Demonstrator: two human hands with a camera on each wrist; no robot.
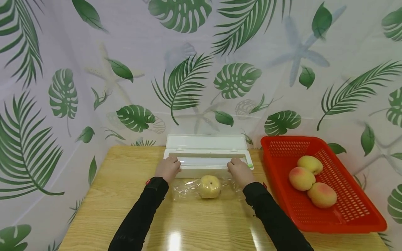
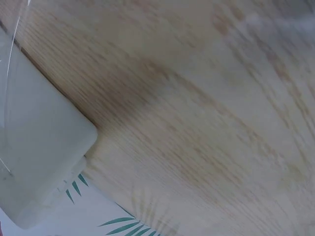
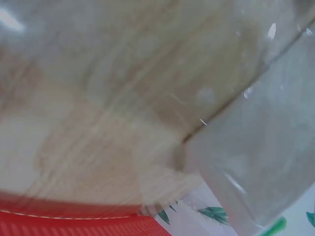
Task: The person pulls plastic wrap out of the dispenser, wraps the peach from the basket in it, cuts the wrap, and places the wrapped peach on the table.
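Note:
A white cling film dispenser lies on the table with its lid raised and the film roll showing inside. Clear cling film hangs over its front and spreads around a yellow peach just before it. My left hand pinches the film at the dispenser's front left, fingers curled at the rim. At the front right, my right hand pinches the film likewise. In the right wrist view, the film crosses the dispenser's front wall. Neither wrist view shows the fingers.
A red plastic basket with three peaches stands to the right, close to my right forearm. The wooden table meets a leaf-patterned cloth behind the dispenser. A green piece sits at the dispenser's right end.

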